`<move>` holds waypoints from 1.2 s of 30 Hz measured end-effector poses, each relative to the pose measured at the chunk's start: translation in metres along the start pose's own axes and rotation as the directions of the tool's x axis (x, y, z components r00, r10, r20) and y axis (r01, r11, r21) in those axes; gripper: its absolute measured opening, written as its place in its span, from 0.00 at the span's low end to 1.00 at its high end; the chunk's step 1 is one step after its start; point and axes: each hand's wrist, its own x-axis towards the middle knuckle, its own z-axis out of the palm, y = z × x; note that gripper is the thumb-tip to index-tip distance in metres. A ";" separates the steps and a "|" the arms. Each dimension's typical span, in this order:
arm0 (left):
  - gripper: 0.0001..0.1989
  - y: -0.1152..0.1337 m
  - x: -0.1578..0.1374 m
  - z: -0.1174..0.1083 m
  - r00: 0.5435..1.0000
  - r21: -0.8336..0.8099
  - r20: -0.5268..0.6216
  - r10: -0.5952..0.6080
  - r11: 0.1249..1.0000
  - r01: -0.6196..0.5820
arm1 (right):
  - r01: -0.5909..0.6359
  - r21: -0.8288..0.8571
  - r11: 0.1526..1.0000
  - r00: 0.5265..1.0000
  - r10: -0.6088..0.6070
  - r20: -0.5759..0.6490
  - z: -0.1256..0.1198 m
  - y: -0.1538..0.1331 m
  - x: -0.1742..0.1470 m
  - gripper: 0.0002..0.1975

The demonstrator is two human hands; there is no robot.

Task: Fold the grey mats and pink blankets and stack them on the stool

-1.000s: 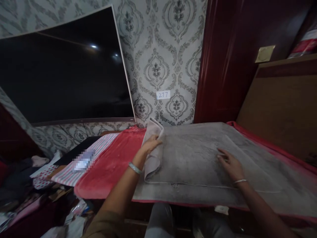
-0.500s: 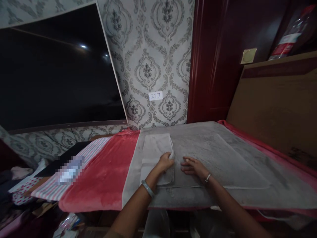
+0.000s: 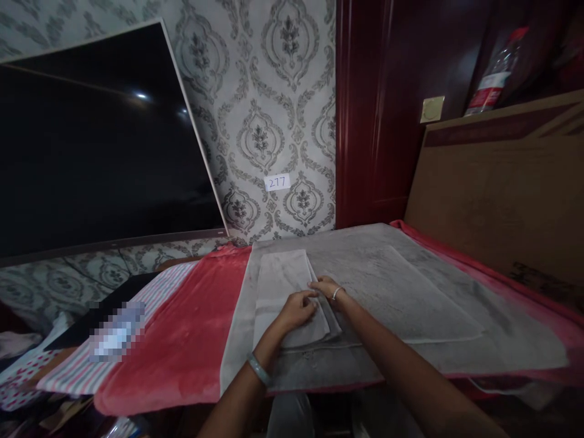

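1. A small wall tag [image 3: 277, 182] reads "277"; the bottle [image 3: 495, 76] on the headboard has a red label, too small to read.
2. The grey towel [image 3: 292, 286] lies folded on a grey mat [image 3: 410, 286] over the red blanket [image 3: 191, 328].
3. The left hand [image 3: 298, 308] rests flat on the towel, fingers loosely spread.
4. The right hand [image 3: 329, 288], fingers curled, pinches the fold's edge.

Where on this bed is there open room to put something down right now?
Free: the red blanket between the striped cloth and the grey cloth's left edge, and the grey cloth's right half toward the headboard. Crowded: the folded flap, where the left hand and right hand press, and the clutter at far left.
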 end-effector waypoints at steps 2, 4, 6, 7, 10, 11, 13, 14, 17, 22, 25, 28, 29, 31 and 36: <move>0.21 -0.005 -0.005 -0.020 0.988 0.044 -0.141 0.059 0.998 -0.054 | 0.040 -0.059 0.997 0.998 -0.043 -0.040 0.005 -0.001 0.002 0.10; 0.20 -0.011 -0.010 -0.043 0.932 0.161 -0.347 0.105 0.986 -0.051 | 0.073 -0.111 0.991 0.994 -0.082 -0.079 0.009 -0.003 0.002 0.07; 0.22 -0.020 -0.013 -0.064 0.877 0.279 -0.469 0.101 0.959 0.039 | 0.108 -0.147 0.983 0.986 -0.125 -0.111 0.009 -0.007 0.001 0.09; 0.24 -0.025 -0.014 -0.072 0.861 0.321 -0.502 0.082 0.942 0.097 | 0.125 -0.158 0.980 0.981 -0.146 -0.125 0.007 -0.009 0.000 0.12; 0.29 -0.039 -0.013 -0.080 0.859 0.343 -0.512 -0.011 0.914 0.216 | 0.152 -0.176 0.973 0.969 -0.182 -0.168 -0.008 -0.012 -0.001 0.18; 0.30 -0.044 -0.011 -0.079 0.866 0.318 -0.498 -0.043 0.920 0.228 | 0.146 -0.183 0.972 0.966 -0.180 -0.184 -0.015 -0.012 -0.001 0.19; 0.31 -0.050 -0.007 -0.071 0.881 0.258 -0.464 -0.090 0.938 0.232 | 0.116 -0.206 0.972 0.964 -0.160 -0.213 -0.030 -0.007 -0.002 0.20; 0.31 -0.051 -0.004 -0.066 0.884 0.233 -0.454 -0.108 0.944 0.235 | 0.096 -0.220 0.971 0.964 -0.146 -0.222 -0.037 -0.003 -0.003 0.20; 0.31 -0.053 0.002 -0.056 0.875 0.202 -0.463 -0.143 0.944 0.261 | 0.059 -0.269 0.961 0.964 -0.125 -0.233 -0.051 0.010 -0.007 0.19; 0.31 -0.054 0.003 -0.053 0.859 0.214 -0.489 -0.150 0.934 0.285 | 0.101 -0.344 0.933 0.963 -0.179 -0.203 -0.058 0.022 -0.016 0.30; 0.31 -0.055 0.000 -0.051 0.862 0.270 -0.484 -0.148 0.912 0.309 | 0.151 -0.381 0.912 0.966 -0.217 -0.137 -0.060 0.025 -0.025 0.42; 0.31 -0.055 -0.001 -0.046 0.870 0.376 -0.471 -0.144 0.860 0.346 | 0.175 -0.425 0.888 0.971 -0.228 -0.076 -0.065 0.030 -0.035 0.45; 0.31 -0.055 -0.002 -0.044 0.872 0.405 -0.470 -0.140 0.843 0.354 | 0.173 -0.448 0.877 0.972 -0.226 -0.067 -0.068 0.031 -0.038 0.45; 0.31 -0.054 -0.003 -0.039 0.869 0.445 -0.480 -0.123 0.819 0.361 | 0.157 -0.509 0.846 0.973 -0.221 -0.066 -0.073 0.032 -0.045 0.44; 0.33 -0.045 -0.009 -0.029 0.862 0.503 -0.498 -0.094 0.778 0.376 | 0.098 -0.677 0.730 0.958 -0.253 -0.134 -0.078 0.023 -0.058 0.31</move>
